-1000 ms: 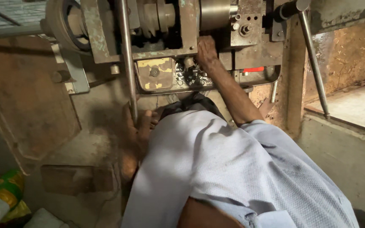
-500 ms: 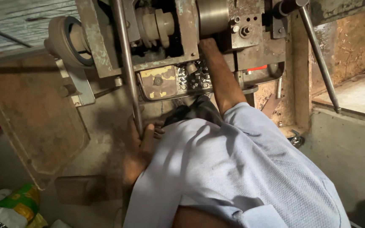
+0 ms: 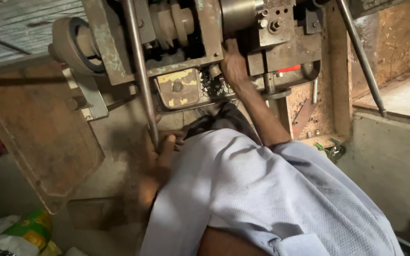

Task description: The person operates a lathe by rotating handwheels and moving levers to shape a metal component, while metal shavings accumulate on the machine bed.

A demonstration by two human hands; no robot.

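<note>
My right hand (image 3: 233,61) reaches up to an old grey lathe-like machine (image 3: 205,28). Its fingers press against the body just below a shiny steel cylinder (image 3: 238,14); what they grip is hidden. My left hand (image 3: 161,148) is lower down, its fingers curled round the bottom end of a long steel rod (image 3: 140,71) that runs up across the machine. My light blue shirt (image 3: 262,199) fills the lower middle of the view.
A pulley wheel (image 3: 72,45) sticks out at the machine's left, and a worn yellow plate (image 3: 179,87) sits below its middle. A rusty metal panel (image 3: 39,137) leans at left, a green-yellow bag (image 3: 24,232) lies lower left, and a second rod (image 3: 361,57) and a concrete ledge (image 3: 395,97) stand at right.
The view has swung a little, and the machine now sits higher and nearer. Both hands keep their places, the right on the machine body and the left at the rod.
</note>
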